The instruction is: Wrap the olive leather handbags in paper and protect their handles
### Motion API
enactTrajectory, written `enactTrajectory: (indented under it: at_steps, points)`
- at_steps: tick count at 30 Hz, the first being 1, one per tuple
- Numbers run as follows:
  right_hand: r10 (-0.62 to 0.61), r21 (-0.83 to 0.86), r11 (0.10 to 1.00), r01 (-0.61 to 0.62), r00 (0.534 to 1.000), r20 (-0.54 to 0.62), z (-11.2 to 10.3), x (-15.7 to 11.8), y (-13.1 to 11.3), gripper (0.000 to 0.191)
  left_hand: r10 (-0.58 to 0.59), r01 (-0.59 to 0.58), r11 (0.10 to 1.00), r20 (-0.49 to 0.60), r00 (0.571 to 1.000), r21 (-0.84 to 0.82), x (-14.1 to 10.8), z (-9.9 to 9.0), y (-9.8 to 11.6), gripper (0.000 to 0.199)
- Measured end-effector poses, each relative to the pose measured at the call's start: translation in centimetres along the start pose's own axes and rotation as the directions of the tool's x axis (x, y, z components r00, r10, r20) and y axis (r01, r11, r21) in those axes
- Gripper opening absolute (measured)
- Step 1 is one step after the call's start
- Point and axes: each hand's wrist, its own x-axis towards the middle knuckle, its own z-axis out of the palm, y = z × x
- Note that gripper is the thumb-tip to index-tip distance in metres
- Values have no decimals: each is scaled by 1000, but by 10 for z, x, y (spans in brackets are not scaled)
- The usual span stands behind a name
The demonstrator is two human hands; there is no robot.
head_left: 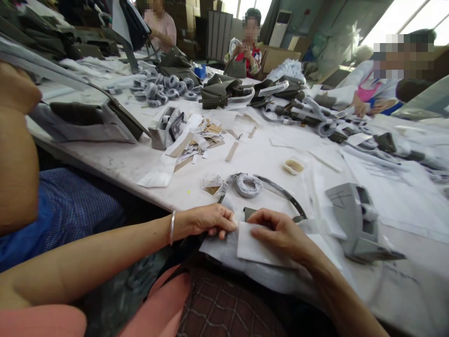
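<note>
My left hand (212,220), with a bracelet at the wrist, is closed in a pinch near the table's front edge. What it pinches is too small and blurred to name; a clear, shiny bit shows at the fingertips. My right hand (277,229) grips a flat white sheet (259,250), fingers on its upper face. Below both hands lies a dark bag part in pale wrapping (217,250), partly hidden by the sheet. Its dark strap (284,193) arches behind the hands. Inside that arch rests a wrapped strap coil (249,186), beside a small clear packet (212,184).
A grey tape dispenser (351,220) stands at right, another (166,128) beyond paper scraps (205,140). A small dish (293,166) sits mid-table. Wrapped coils (163,89) and dark bags (224,91) lie farther back. Co-workers are around the table; one arm (17,154) is close at left.
</note>
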Motion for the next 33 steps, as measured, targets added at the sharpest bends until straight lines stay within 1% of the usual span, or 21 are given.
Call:
enactTrajectory:
  at_steps: [2,6,8,10,12,15,17,20,23,24,26,29,31,33]
  points:
    - [-4,-160,987,4,1000,1,7,3,2,14,3,-2,999,22,1000,-35,-1,-3,-2,36]
    - [39,-289,955,-62,996,-86,7,6,8,8,-9,13,997,47,999,-70,-1,-5,-3,37]
    - [0,-368,929,-36,995,-100,4,4,9,8,-14,18,996,53,998,-82,-1,-5,-3,37]
    - [-67,-416,909,27,994,-82,4,3,7,9,-15,20,995,54,998,-95,0,-5,-3,35]
    - [-127,-397,913,92,990,-62,7,3,4,9,-16,22,994,55,998,-108,1,-5,-3,32]
    - [-185,-329,931,155,981,-63,17,6,3,13,-11,18,993,53,999,-120,3,-6,-6,29]
    - [-219,-348,920,179,973,-78,25,9,5,16,-4,11,993,58,998,-120,3,-6,-8,28]
    - [-242,-399,901,171,961,-136,36,12,9,13,-9,16,997,95,995,-77,0,-8,-8,26]
    - [-208,-355,927,119,952,-223,40,14,11,4,-7,-1,998,114,993,67,-3,-6,-7,27]
    - [-197,-335,936,109,950,-243,40,14,12,3,3,-15,992,96,995,122,-4,-3,-7,26]
    - [-186,-309,945,103,950,-250,38,14,12,3,36,-38,977,14,999,209,-5,3,-8,22]
    - [-200,-307,944,122,950,-239,34,15,15,3,92,-61,966,-116,989,250,-7,15,-10,16]
    - [-273,-350,921,173,926,-260,32,16,18,8,115,-69,964,-164,980,258,-9,20,-12,14]
    - [-381,-432,869,242,885,-268,30,17,20,11,150,-94,956,-186,971,278,-11,21,-12,15]
